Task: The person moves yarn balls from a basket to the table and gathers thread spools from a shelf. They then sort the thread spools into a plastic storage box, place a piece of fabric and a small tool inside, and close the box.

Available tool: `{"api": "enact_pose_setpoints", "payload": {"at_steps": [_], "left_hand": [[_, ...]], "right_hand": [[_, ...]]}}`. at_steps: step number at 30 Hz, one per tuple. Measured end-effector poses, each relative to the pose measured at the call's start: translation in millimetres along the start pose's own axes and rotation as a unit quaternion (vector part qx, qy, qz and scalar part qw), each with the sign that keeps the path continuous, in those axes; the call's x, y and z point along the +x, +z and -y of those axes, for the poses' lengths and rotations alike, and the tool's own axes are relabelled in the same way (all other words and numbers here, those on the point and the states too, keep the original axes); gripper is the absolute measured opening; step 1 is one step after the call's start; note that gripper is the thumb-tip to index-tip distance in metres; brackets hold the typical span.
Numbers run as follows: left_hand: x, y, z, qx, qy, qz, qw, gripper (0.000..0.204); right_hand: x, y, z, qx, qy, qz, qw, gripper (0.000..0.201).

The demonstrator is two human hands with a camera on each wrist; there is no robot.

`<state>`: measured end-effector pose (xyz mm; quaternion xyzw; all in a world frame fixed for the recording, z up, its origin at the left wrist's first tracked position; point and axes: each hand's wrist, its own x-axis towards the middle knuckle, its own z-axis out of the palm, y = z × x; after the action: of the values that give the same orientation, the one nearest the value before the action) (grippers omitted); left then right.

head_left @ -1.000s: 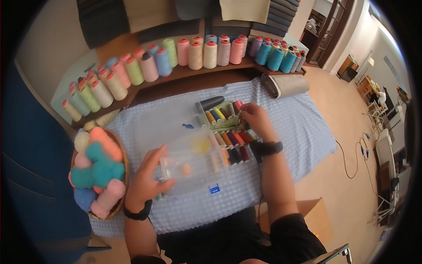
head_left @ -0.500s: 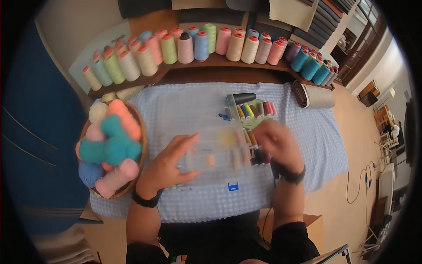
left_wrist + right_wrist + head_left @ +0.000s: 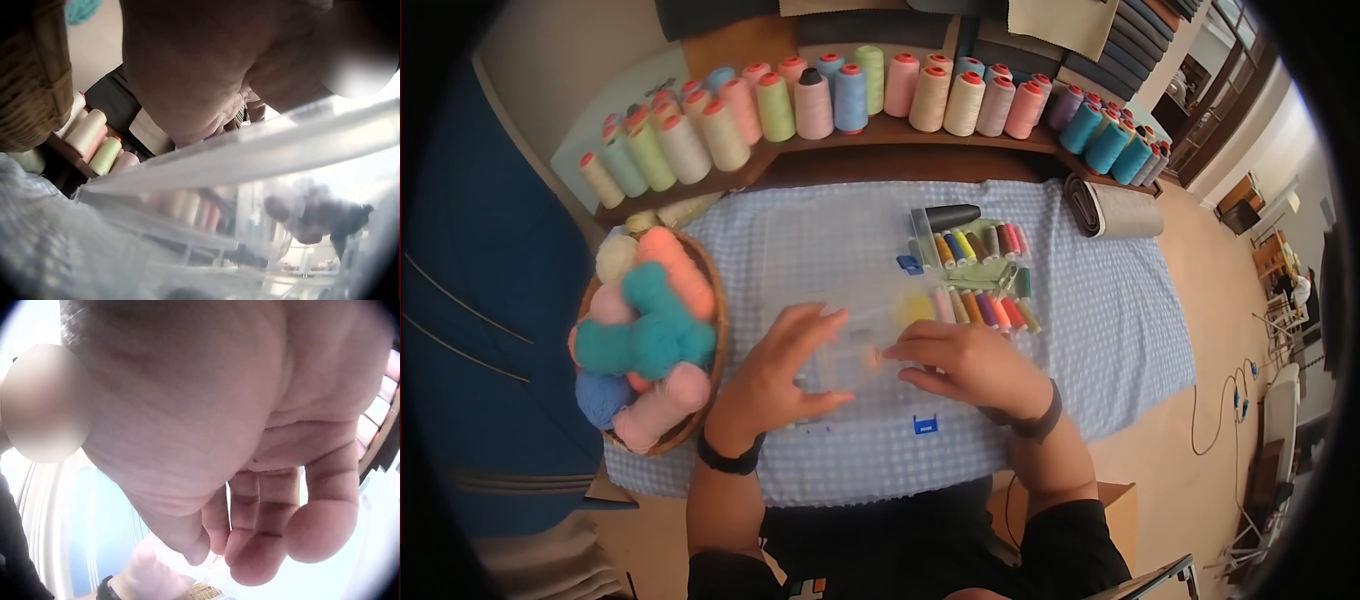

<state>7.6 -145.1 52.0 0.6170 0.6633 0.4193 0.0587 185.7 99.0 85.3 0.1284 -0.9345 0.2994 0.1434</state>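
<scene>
A clear plastic box point(image 3: 850, 320) lies on the checked cloth, its see-through lid point(image 3: 820, 235) spread toward the back. My left hand point(image 3: 775, 375) is over the box's left side, fingers and thumb spread apart; the left wrist view has it just above a clear rim point(image 3: 281, 165). My right hand point(image 3: 975, 365) reaches over the box's right part, fingers loosely bent, fingertips near a small orange item point(image 3: 872, 356). Nothing shows in its grasp. Beyond it, two rows of thread spools point(image 3: 990, 310) lie on green material, with small scissors point(image 3: 1007, 280) between the rows.
At left stands a wicker basket point(image 3: 722, 330) of yarn balls. Large thread cones point(image 3: 850, 100) line the raised wooden shelf behind. Rolled grey fabric point(image 3: 1125, 208) lies at the back right, and a black item point(image 3: 950, 216) rests behind the spools.
My right hand has left the spools and scissors and come left and nearer, over the box. The left hand stays at the box's left side. The head view has shifted.
</scene>
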Motion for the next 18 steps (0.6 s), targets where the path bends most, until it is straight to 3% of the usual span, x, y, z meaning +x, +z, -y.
{"api": "enact_pose_setpoints", "payload": {"at_steps": [4, 7, 11, 14, 15, 18], "left_hand": [[-1, -4, 4, 0.034, 0.02, -0.033, 0.999, 0.102], [-6, -3, 12, 0.008, -0.006, -0.061, 0.998, 0.102], [-11, -6, 3, -0.011, -0.047, -0.085, 0.995, 0.104], [-2, -9, -29, -0.028, -0.075, -0.077, 0.994, 0.105], [2, -11, -38, -0.038, -0.086, -0.073, 0.993, 0.104], [34, -19, -63, 0.097, -0.03, -0.04, 0.994, 0.101]], "right_hand": [[2, -9, 1, 0.02, 0.009, 0.004, 1.0, 0.02], [-7, -21, -19, 0.064, 0.023, -0.114, 0.991, 0.011], [-28, -43, -62, 0.128, 0.235, -0.251, 0.93, 0.03], [-34, -56, -71, 0.154, 0.296, -0.292, 0.896, 0.034], [-34, -56, -75, 0.157, 0.273, -0.292, 0.903, 0.035], [-35, -48, -96, 0.173, 0.214, -0.257, 0.926, 0.03]]}}
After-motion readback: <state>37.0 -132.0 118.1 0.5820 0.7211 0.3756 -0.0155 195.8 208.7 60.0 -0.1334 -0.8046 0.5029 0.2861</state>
